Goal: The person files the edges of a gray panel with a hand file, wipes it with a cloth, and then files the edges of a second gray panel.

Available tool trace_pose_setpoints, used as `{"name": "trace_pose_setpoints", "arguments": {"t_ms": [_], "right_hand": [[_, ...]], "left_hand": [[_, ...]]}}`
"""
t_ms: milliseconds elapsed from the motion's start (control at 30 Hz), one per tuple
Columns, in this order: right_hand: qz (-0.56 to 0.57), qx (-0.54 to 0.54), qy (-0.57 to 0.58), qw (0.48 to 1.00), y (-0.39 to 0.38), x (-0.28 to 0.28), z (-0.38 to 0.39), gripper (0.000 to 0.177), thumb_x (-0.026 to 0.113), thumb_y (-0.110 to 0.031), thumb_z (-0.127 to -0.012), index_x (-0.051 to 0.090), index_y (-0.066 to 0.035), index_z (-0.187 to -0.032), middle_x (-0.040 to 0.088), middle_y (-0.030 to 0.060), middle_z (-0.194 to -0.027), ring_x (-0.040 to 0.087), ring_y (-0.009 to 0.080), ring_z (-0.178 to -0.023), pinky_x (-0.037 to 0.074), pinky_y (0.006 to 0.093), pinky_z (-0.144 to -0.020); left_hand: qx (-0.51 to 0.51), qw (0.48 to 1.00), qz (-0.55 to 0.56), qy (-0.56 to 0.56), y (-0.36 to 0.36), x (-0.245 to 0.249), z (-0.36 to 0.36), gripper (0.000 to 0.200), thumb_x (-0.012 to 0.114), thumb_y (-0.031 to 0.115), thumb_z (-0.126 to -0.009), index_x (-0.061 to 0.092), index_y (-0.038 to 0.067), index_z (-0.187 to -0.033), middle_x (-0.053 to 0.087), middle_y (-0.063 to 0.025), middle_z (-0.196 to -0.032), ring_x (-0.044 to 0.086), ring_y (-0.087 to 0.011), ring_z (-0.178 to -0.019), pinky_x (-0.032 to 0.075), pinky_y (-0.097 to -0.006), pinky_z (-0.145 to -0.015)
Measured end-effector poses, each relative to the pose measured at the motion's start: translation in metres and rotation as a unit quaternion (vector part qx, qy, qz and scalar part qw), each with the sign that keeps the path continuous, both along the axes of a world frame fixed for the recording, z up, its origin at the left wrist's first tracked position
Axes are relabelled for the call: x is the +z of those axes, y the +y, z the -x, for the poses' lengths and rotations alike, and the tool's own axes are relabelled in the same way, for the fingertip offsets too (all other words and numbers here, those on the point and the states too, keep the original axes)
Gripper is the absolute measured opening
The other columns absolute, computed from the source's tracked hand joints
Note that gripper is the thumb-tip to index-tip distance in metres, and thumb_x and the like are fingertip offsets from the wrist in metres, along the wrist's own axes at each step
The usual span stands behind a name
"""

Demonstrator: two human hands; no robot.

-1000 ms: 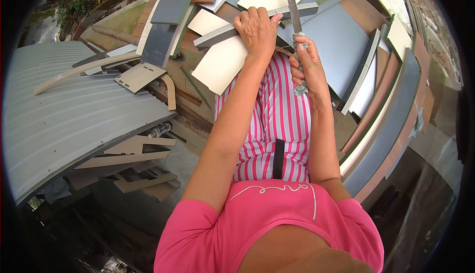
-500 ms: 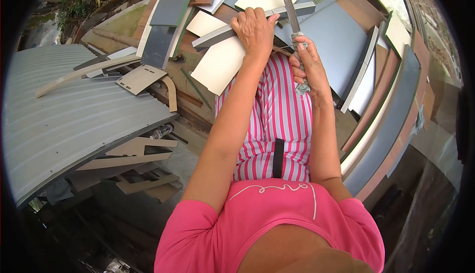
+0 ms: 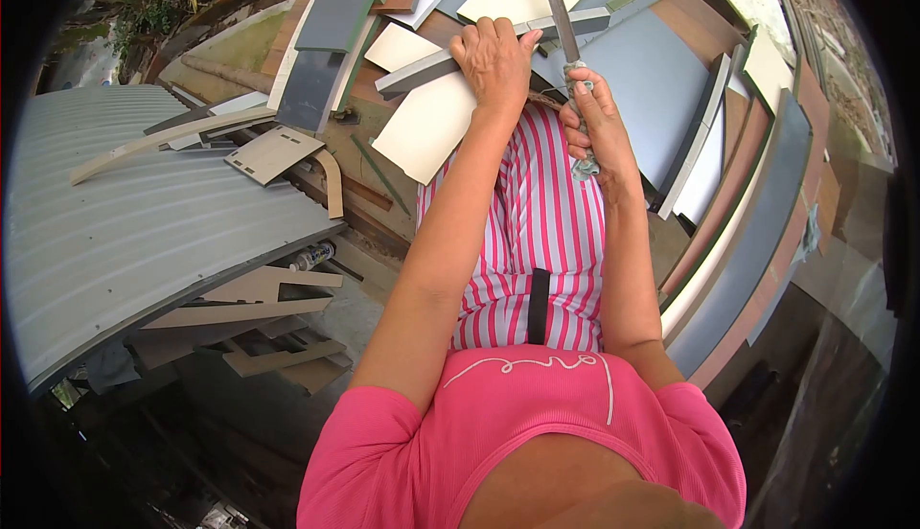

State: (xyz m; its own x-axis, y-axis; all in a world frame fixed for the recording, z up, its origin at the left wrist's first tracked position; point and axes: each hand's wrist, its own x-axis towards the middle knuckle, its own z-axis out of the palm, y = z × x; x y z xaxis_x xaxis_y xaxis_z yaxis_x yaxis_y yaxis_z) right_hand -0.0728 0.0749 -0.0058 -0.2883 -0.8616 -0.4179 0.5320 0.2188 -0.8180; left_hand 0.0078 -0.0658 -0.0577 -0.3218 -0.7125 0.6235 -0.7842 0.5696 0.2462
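Observation:
My left hand (image 3: 495,64) is wrapped over a narrow grey board strip (image 3: 422,73), thumb along its top edge. The strip slants across cream board pieces (image 3: 422,126) in front of my lap. My right hand (image 3: 599,119) is closed around the cloth-wrapped handle (image 3: 582,160) of a long, narrow knife (image 3: 558,10). Its dark metal blade points away from me and crosses the strip to the right of my left hand. The blade's far end reaches the top edge of the view.
Grey, brown and cream boards (image 3: 642,88) lie piled ahead, and more curve along my right (image 3: 757,203). A corrugated metal sheet (image 3: 163,232) spans the left side. Below its edge are a small bottle (image 3: 311,256) and several board offcuts (image 3: 240,313).
The knife has shifted very slightly, its blade lower in the view. Both hands keep their grips, and the strip is almost where it was.

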Motion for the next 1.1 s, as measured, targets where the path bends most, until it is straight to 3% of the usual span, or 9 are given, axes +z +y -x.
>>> {"name": "trace_pose_setpoints", "arguments": {"t_ms": [433,1100], "right_hand": [[0.052,0.006,-0.041,0.998,-0.019,-0.006,0.01,0.024,0.047,-0.031,-0.103,0.048,-0.02,-0.124,0.043,-0.0033,-0.07,0.032,0.0013,-0.049,0.03,0.0164,-0.04],[0.022,0.001,-0.021,1.0,-0.004,-0.006,0.003,0.023,0.047,-0.032,-0.104,0.048,-0.021,-0.124,0.043,-0.0031,-0.071,0.032,0.0012,-0.049,0.029,0.016,-0.042]], "left_hand": [[-0.002,1.0,0.003,0.007,0.0,0.001,-0.001,0.035,0.075,0.038,-0.078,0.06,0.006,-0.081,0.059,-0.0087,-0.084,0.054,-0.0282,-0.084,0.034,-0.0429,-0.081],[-0.005,1.0,0.015,0.006,0.0,0.0,-0.001,0.036,0.076,0.038,-0.078,0.06,0.006,-0.08,0.058,-0.0091,-0.081,0.054,-0.0285,-0.082,0.034,-0.0426,-0.08]]}}
